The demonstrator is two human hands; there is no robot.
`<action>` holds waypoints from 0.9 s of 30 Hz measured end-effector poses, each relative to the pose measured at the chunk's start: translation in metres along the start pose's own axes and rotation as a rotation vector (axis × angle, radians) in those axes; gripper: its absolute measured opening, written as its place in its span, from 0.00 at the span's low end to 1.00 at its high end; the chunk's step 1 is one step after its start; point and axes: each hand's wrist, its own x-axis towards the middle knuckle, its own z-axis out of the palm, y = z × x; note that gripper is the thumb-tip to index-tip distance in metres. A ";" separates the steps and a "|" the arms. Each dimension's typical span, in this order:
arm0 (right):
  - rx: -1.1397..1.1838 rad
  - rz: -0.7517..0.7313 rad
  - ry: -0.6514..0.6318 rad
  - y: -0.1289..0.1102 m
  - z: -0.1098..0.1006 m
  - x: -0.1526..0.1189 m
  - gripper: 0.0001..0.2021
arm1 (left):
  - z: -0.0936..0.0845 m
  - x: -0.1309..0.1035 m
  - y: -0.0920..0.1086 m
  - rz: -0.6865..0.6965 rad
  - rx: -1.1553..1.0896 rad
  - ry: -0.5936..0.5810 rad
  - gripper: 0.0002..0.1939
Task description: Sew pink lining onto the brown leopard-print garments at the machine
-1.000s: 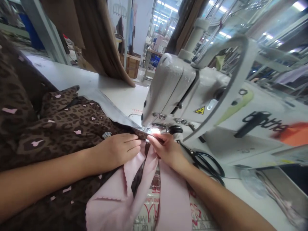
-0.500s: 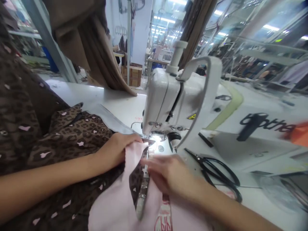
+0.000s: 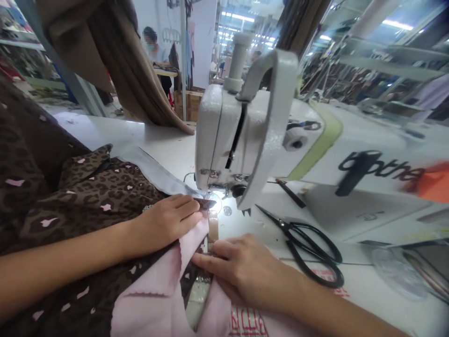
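My left hand [image 3: 170, 220] is closed on the edge of the pink fabric [image 3: 147, 304], its fingertips just left of the needle area. The leopard-print fabric [image 3: 115, 187] lies under my left wrist and forearm. My right hand [image 3: 238, 267] rests low in front of the needle, index finger pointing left over a strip of the fabric; its other fingers are bent, and what they hold is partly hidden. The white sewing machine [image 3: 224, 135] stands over the lit needle area, where a dark fabric edge reaches the presser foot.
Black scissors [image 3: 312, 252] lie on the white table [image 3: 379, 290] right of the needle. Brown cloth [image 3: 129, 70] hangs at the upper left. A seated person [image 3: 154, 49] is in the background. An orange item [image 3: 435, 180] is at the right edge.
The view has shifted, so the machine sits further left. The presser-foot area shows the fabric edge flatter. My right hand has moved slightly down, away from the needle, and my left fingers lie flatter.
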 end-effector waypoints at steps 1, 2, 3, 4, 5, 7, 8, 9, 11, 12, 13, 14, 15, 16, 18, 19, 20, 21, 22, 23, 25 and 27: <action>0.003 0.000 -0.002 0.000 -0.001 0.000 0.16 | 0.000 -0.001 -0.002 0.008 -0.019 0.000 0.13; 0.004 0.000 -0.003 0.000 -0.002 0.000 0.16 | 0.000 -0.001 -0.003 0.015 -0.048 0.002 0.13; 0.005 0.001 -0.004 0.001 -0.003 0.000 0.15 | 0.000 -0.002 -0.003 0.020 -0.080 0.004 0.12; 0.004 0.002 -0.004 0.001 -0.003 0.000 0.15 | 0.000 -0.002 -0.004 0.023 -0.113 0.005 0.12; 0.002 0.001 0.000 0.001 -0.004 0.000 0.15 | 0.000 -0.003 -0.004 0.026 -0.142 0.006 0.12; -0.006 -0.002 0.014 0.001 -0.003 0.001 0.15 | 0.000 -0.003 -0.004 0.032 -0.173 0.024 0.12; -0.008 -0.004 0.024 0.001 -0.002 0.001 0.15 | 0.001 -0.003 -0.004 0.038 -0.181 0.037 0.13; -0.008 -0.008 0.037 0.000 -0.001 0.001 0.15 | 0.002 -0.002 -0.004 0.045 -0.191 0.050 0.13; 0.005 -0.018 0.061 -0.001 0.001 0.001 0.16 | 0.004 -0.002 -0.005 0.052 -0.206 0.074 0.13; 0.030 -0.020 0.074 -0.001 0.001 0.001 0.16 | 0.004 -0.001 -0.005 0.051 -0.207 0.083 0.12; 0.079 -0.012 0.095 -0.002 0.002 0.001 0.17 | 0.005 -0.001 -0.006 0.049 -0.201 0.094 0.12; 0.152 0.026 0.129 -0.001 0.001 0.001 0.17 | 0.006 -0.002 -0.006 0.045 -0.186 0.104 0.11; 0.237 0.102 0.171 0.000 0.001 0.002 0.15 | 0.006 -0.002 -0.005 0.040 -0.166 0.111 0.12; 0.309 0.212 0.224 0.002 0.000 0.004 0.13 | 0.006 -0.003 -0.005 0.034 -0.144 0.114 0.12; 0.354 0.463 0.329 0.008 -0.002 0.009 0.10 | 0.004 -0.004 -0.003 0.030 -0.102 0.111 0.14; 0.329 0.565 0.362 0.012 -0.003 0.012 0.11 | 0.003 -0.005 -0.002 0.034 -0.082 0.105 0.15; 0.292 0.632 0.377 0.015 -0.003 0.016 0.14 | 0.002 -0.005 -0.001 0.038 -0.063 0.099 0.15; 0.260 0.663 0.381 0.018 -0.004 0.021 0.17 | 0.001 -0.005 0.000 0.041 -0.047 0.099 0.16; 0.244 0.676 0.381 0.021 -0.004 0.026 0.19 | 0.000 -0.005 0.001 0.041 -0.034 0.105 0.16; 0.245 0.680 0.383 0.023 -0.003 0.030 0.20 | 0.000 -0.005 0.002 0.040 -0.027 0.106 0.16; 0.268 0.667 0.409 0.024 -0.003 0.038 0.18 | 0.001 -0.005 0.004 0.029 -0.045 0.072 0.16; 0.297 0.610 0.440 0.023 -0.001 0.043 0.13 | 0.002 -0.006 0.005 0.016 -0.070 0.022 0.16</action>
